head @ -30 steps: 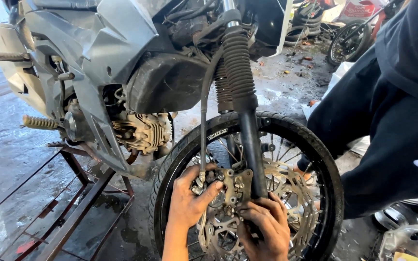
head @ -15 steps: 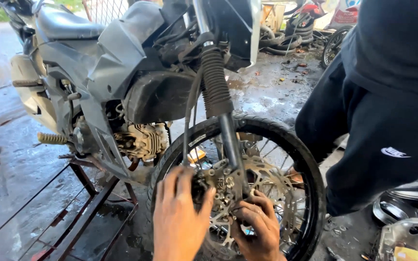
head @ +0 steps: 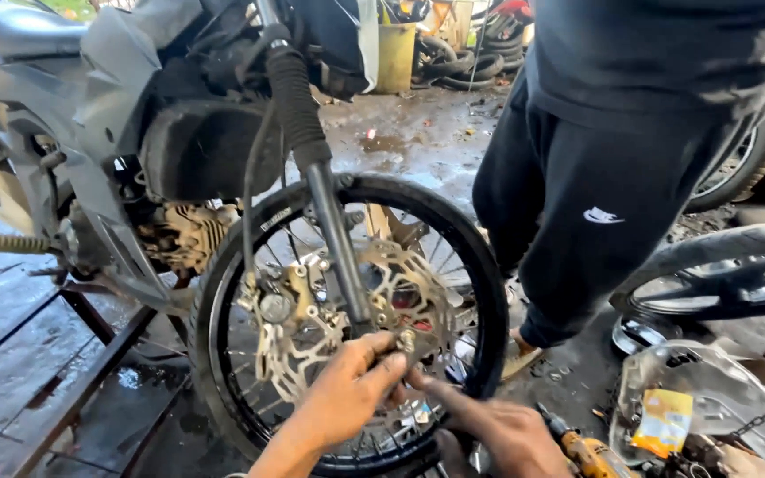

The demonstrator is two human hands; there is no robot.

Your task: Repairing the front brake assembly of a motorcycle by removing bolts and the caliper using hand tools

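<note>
Left hand point(head: 347, 389) pinches a small axle fastener point(head: 406, 341) at the front wheel point(head: 347, 319) hub, at the brake disc's point(head: 400, 292) 6 o'clock. Right hand point(head: 498, 429), fingers extended, touches it; fitting looks unfinished.

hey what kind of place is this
Most likely a motorcycle repair workshop: a motorcycle sits on a metal stand, both hands work at its front wheel's brake disc, and used tyres are piled behind.
</note>
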